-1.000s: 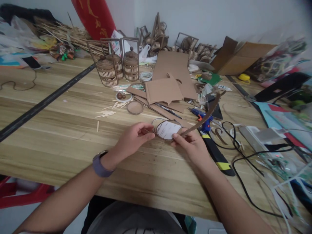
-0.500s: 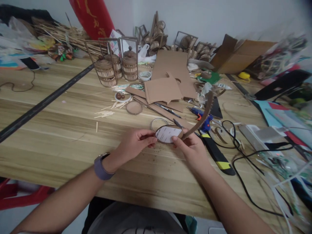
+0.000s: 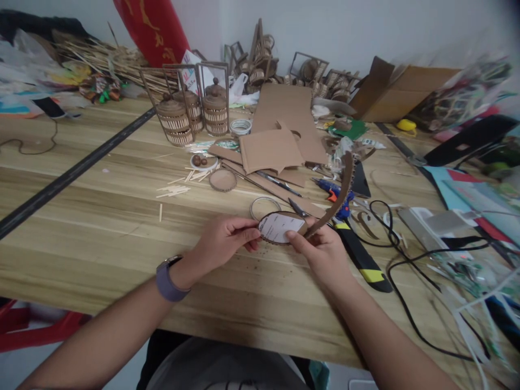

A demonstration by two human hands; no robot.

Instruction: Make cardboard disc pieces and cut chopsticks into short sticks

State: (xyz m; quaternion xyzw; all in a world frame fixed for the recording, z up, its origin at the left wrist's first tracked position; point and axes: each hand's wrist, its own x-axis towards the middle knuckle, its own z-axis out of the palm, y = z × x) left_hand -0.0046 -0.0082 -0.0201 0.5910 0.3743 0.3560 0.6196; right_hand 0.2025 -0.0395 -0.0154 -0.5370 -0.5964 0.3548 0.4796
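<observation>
Both hands hold a small round cardboard disc point(image 3: 279, 227) with a white face, just above the wooden table point(image 3: 101, 216). My left hand point(image 3: 225, 242) pinches the disc's left edge with closed fingers. My right hand point(image 3: 319, 250) pinches its right edge and presses a long corrugated cardboard strip point(image 3: 339, 196) against the rim. The strip curves up and away to the right. A purple watch point(image 3: 167, 280) sits on my left wrist.
A blue glue gun point(image 3: 333, 193), a black-and-yellow knife point(image 3: 361, 260) and black cables point(image 3: 400, 254) lie to the right. Cardboard sheets point(image 3: 280, 135), a cardboard ring point(image 3: 223, 180), loose sticks point(image 3: 174, 189) and small woven cages point(image 3: 190, 111) stand behind. A black ruler point(image 3: 69, 176) crosses the left.
The disc has tilted slightly and shifted a little toward me. The free end of the strip has swung more upright. Both hands keep their grip.
</observation>
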